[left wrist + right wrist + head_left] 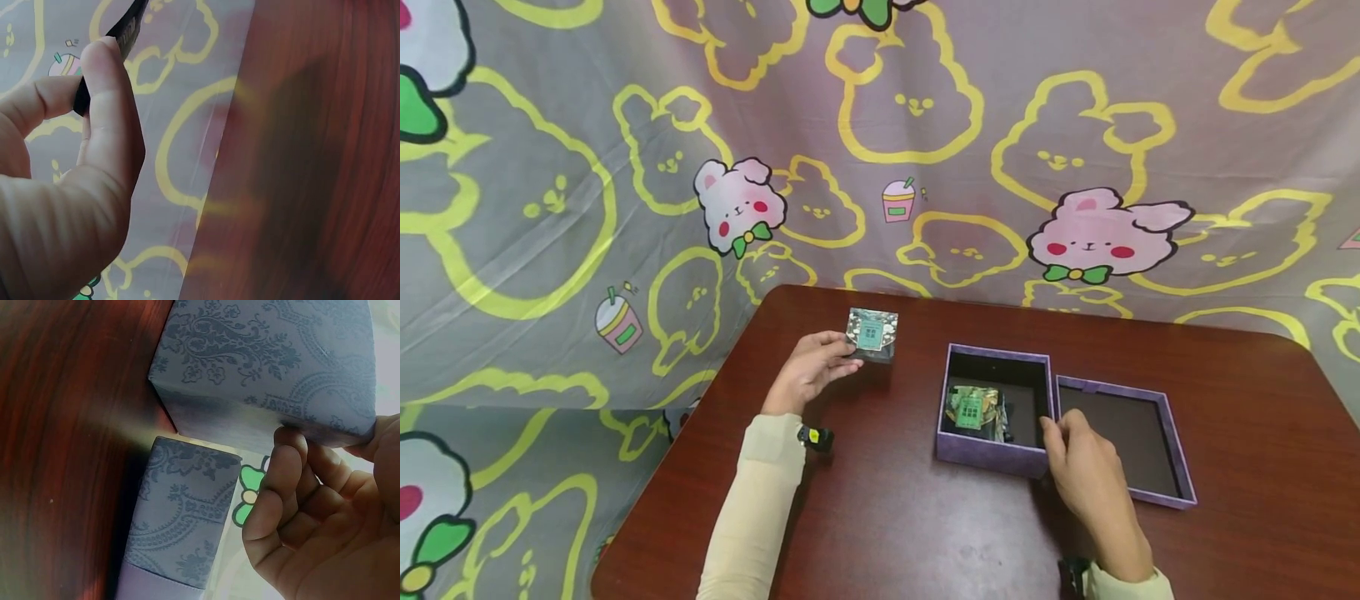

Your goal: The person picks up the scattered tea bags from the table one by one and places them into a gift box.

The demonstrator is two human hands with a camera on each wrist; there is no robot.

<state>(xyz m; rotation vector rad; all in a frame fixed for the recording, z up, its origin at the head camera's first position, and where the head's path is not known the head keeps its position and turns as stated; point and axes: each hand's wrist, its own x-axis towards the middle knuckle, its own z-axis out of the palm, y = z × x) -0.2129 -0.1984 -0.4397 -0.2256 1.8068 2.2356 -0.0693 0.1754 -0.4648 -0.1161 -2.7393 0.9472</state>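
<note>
My left hand pinches a small flat square packet by its near left edge, above the table. The packet has a dark patterned face with a teal label. Edge-on, the packet shows between thumb and fingers in the left wrist view. My right hand grips the right wall of an open purple box near its front corner, thumb over the rim. Inside the box, several overlapping packets, the top one green-labelled, lie at the left. In the right wrist view curled fingers touch the floral-patterned box.
The shallow purple lid, dark inside, lies upturned just right of the box, partly behind my right hand. Both stand on a reddish-brown wooden table. A cartoon-patterned cloth hangs behind the table and along its left side.
</note>
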